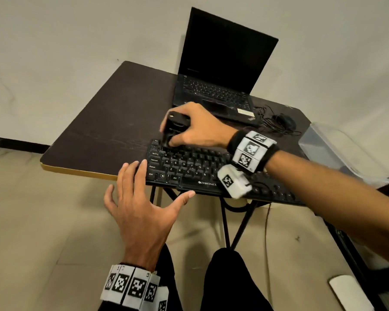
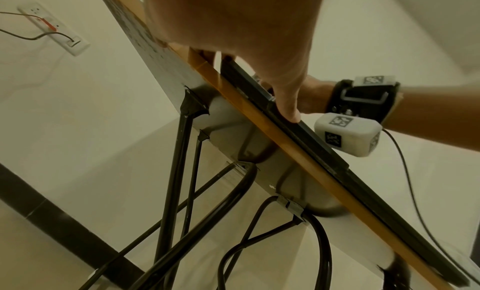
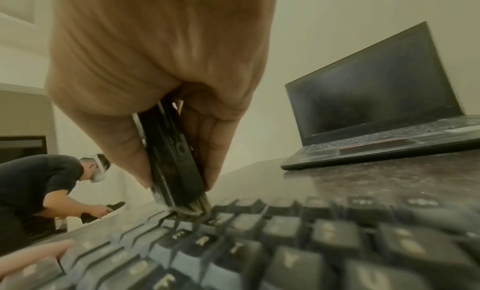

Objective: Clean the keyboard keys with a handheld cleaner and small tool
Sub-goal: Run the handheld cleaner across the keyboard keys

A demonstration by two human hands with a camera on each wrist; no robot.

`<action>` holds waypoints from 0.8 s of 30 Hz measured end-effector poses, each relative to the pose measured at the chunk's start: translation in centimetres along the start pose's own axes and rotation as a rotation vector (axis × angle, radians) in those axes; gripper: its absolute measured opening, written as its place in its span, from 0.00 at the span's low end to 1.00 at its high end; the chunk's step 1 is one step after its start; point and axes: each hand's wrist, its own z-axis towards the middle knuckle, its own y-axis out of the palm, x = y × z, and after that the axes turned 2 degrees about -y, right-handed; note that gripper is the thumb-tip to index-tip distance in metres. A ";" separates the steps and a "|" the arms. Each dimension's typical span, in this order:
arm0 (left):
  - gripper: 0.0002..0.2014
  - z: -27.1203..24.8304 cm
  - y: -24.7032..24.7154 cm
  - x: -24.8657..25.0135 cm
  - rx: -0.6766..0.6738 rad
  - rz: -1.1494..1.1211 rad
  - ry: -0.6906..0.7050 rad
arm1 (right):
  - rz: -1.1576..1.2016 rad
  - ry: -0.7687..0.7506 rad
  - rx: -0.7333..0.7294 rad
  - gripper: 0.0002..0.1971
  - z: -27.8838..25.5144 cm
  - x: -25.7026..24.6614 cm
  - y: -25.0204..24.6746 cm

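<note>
Resting at the near left corner of the keyboard, my left hand lies flat and spread, fingertips by the Shift and Ctrl keys and thumb along the front edge, which the left wrist view shows running flush with the table's yellow rim. Just beyond, my right hand is wrapped around the black handheld cleaner, thumb on one side and fingers on the other. Its long axis stands nearly upright, tilted a little, with the pale bristle end pointing down and touching the keys at the upper left of the keyboard, near the top rows above Q and W. The keyboard itself runs lengthwise along the near edge of the dark table. Farther back sits an open laptop with a dark screen, and to its right a black mouse with a tangled cord, then a clear plastic box at the table's right side. Under the top are black folding legs on a pale tiled floor, and plain light walls stand behind. Another person bends over in the far background of the right wrist view.
</note>
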 end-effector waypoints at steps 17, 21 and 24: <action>0.55 -0.1 -0.1 0.1 0.018 0.000 0.011 | -0.160 0.402 0.106 0.16 -15.6 10.7 -10.5; 0.56 0.0 0.0 0.1 0.013 -0.018 -0.003 | -0.104 0.396 0.136 0.16 -16.0 10.2 -10.4; 0.56 -0.1 0.2 0.0 0.017 -0.035 -0.003 | -0.020 0.266 0.096 0.15 -13.1 7.7 -7.9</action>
